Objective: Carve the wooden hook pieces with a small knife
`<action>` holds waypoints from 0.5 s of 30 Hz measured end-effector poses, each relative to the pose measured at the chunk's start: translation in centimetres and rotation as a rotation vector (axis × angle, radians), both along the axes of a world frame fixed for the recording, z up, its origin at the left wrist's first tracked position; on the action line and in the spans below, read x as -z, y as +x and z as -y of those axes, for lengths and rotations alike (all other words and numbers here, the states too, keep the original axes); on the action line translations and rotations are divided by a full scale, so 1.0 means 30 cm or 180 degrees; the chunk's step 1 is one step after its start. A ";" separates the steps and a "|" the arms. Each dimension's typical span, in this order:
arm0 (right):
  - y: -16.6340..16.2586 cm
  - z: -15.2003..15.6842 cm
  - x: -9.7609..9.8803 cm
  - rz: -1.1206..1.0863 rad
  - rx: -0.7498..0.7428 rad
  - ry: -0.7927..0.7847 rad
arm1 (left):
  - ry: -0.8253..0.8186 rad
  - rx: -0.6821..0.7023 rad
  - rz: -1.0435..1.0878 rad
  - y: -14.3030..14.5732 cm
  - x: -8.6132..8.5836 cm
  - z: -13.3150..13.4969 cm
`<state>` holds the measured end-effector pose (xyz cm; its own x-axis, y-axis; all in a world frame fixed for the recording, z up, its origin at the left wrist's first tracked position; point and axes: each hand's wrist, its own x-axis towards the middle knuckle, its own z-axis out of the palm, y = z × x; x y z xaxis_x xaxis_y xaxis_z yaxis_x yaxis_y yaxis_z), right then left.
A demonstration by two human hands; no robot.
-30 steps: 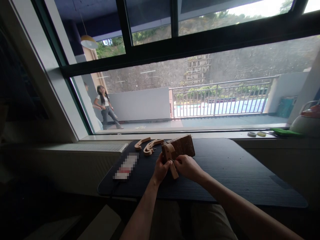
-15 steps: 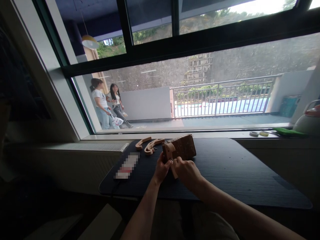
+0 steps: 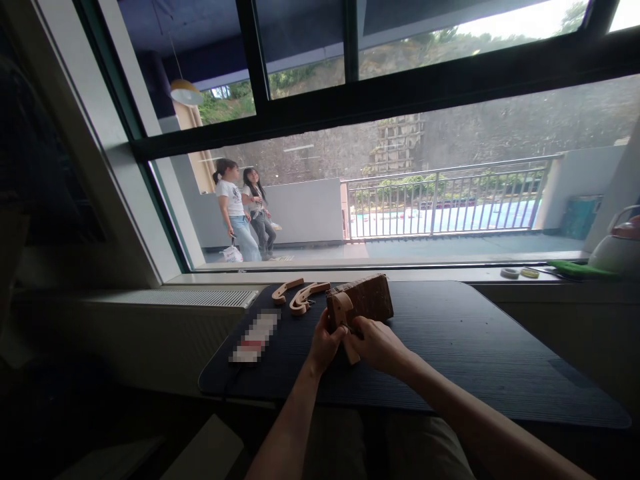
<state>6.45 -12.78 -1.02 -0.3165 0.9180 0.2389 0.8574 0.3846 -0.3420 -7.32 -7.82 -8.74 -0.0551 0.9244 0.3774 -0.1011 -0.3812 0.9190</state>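
A dark brown box-shaped block (image 3: 373, 298) stands tilted on the table in front of me. Against its near end lies a curved light-wood piece (image 3: 343, 304), whose lower end sticks out below my hands. My left hand (image 3: 324, 345) is closed around this piece and the block's edge, thumb on the wood. Close by on the right, my right hand (image 3: 381, 344) is pinched at the middle of the curved piece. Whatever its fingertips hold is too small and dark to name.
On the dark table (image 3: 450, 347) lie more curved wooden pieces (image 3: 286, 291) at the back left, with small metal bits (image 3: 312, 302) beside them. A blurred-out white and red item (image 3: 255, 337) is at left. Tape rolls (image 3: 510, 273) and a kettle (image 3: 617, 247) stand on the sill.
My right hand has turned slightly at the curved wooden piece, its fingers shifting a little. My left hand keeps its hold. Outside the window, two people have walked to the right.
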 end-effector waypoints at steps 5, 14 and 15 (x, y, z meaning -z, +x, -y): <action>-0.016 0.077 -0.031 0.0728 0.0065 0.0419 | -0.0029 0.0047 0.0040 -0.001 -0.004 0.009; -0.028 0.067 0.000 0.1293 -0.0195 0.0753 | -0.0051 0.0129 0.0058 -0.003 -0.016 0.017; -0.024 0.065 -0.003 0.1272 -0.0188 0.0741 | -0.0055 0.0131 0.0062 -0.003 -0.017 0.018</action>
